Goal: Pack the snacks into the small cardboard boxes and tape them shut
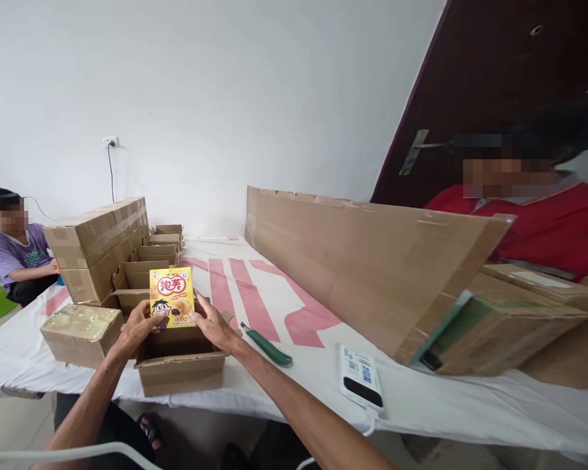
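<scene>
Left hand (138, 326) and right hand (214, 326) both grasp a yellow cardboard snack box with red lettering (171, 297), upright, one hand per side | box held just above an open brown cardboard carton (181, 369) at the counter (298, 385) edge | green-handled utility knife (267, 344) lies near the right hand | white power bank (360, 377) farther right.

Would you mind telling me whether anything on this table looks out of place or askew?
Only small things: the power bank lies at the table edge, its cable hanging over, and the green utility knife lies loose near the right hand. The yellow snack box is held upright.
</scene>
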Demonstrator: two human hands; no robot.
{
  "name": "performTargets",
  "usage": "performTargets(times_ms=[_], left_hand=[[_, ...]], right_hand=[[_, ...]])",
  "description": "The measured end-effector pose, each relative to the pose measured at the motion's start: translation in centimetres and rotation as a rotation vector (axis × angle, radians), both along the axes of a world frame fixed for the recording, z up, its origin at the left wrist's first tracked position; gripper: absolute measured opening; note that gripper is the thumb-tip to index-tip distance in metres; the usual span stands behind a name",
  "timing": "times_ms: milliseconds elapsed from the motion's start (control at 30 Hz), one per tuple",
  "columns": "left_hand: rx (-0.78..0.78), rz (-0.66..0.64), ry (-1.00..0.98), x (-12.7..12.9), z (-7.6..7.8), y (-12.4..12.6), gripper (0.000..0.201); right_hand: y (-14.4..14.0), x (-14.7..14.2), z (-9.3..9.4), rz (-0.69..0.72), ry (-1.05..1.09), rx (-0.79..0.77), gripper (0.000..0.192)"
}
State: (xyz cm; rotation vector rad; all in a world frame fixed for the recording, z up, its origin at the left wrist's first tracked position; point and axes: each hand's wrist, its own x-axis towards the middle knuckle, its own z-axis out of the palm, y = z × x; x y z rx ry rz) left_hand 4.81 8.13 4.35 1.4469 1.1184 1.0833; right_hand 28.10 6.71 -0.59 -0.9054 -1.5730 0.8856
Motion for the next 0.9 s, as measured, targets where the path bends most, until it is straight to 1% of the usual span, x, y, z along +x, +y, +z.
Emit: performTargets(times_ms=[100, 200, 267, 333, 367, 433, 467, 533, 600, 667, 733, 833, 900], left_hand=[[0.047, -0.019, -0.133, 0.1, 0.7, -0.8, 0.073], [0.123, 0.022, -0.205, -0.9, 1.9, -1.4, 0.075], [0.189, 0.098, -0.198, -2.2, 3.2, -1.8, 0.073], [0.272, 0.190, -0.188, -3.9, 4.9, -2.2, 0.073], [0.320, 0.234, -0.190, -4.7, 5.7, -2.4, 0.072], [0.422, 0.311, -0.208, -6.0, 7.5, -2.7, 0.067], [0.473, 0.346, -0.224, -6.5, 8.3, -2.9, 0.063], [0.560, 0.398, -0.259, -7.2, 9.7, -3.2, 0.057], [0.620, 0.431, -0.286, -7.5, 10.7, -3.5, 0.056], [0.650, 0.445, -0.294, -7.7, 11.3, -3.6, 0.056], [0.662, 0.445, -0.277, -7.8, 11.6, -3.7, 0.055], [0.648, 0.427, -0.242, -7.7, 11.6, -3.5, 0.057], [0.633, 0.414, -0.227, -7.5, 11.6, -3.2, 0.064]], right_hand=[[-1.2, 0.3, 0.4, -0.088, -0.157, 0.165, 0.075], [-2.5, 1.4, 1.3, -0.232, -0.456, 0.270, 0.070], [-3.2, 2.6, 1.8, -0.357, -0.643, 0.249, 0.067], [-3.7, 3.8, 2.0, -0.433, -0.749, 0.132, 0.068], [-3.8, 4.4, 1.9, -0.431, -0.772, 0.054, 0.070], [-4.0, 5.3, 1.4, -0.360, -0.777, -0.063, 0.071], [-4.1, 5.7, 1.1, -0.315, -0.761, -0.086, 0.070], [-4.2, 6.2, 0.2, -0.248, -0.694, -0.073, 0.064], [-4.5, 6.6, -0.6, -0.220, -0.592, -0.028, 0.059], [-4.9, 7.1, -1.1, -0.223, -0.490, -0.005, 0.056], [-5.3, 7.7, -1.3, -0.269, -0.423, -0.015, 0.056], [-5.9, 8.8, -1.0, -0.349, -0.404, -0.066, 0.061], [-6.0, 9.4, -0.7, -0.353, -0.400, -0.099, 0.063]])
